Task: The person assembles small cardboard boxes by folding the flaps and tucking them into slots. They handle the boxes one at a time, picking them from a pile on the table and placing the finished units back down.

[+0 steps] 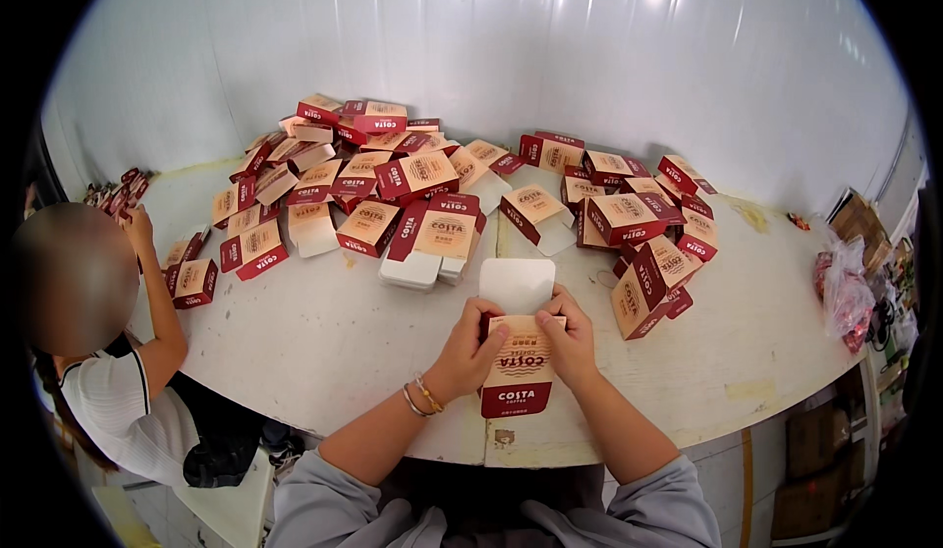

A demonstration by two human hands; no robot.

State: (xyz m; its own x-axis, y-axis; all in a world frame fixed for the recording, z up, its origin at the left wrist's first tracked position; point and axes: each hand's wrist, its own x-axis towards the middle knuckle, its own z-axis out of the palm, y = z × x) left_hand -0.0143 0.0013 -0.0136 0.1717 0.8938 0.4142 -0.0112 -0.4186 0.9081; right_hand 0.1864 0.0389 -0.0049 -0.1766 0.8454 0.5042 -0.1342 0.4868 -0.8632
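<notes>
Closing-up step, we judge: left hand (471,349) and right hand (572,340) clamped on box (521,371) (flap (518,285) open); next move likely calls for tucking.

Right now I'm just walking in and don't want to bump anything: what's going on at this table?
The person's left hand and right hand hold a red-and-cream carton, white flap open at its far end, at the white table. Similar cartons lie heaped beyond, left and right. A co-worker is at the left.
</notes>
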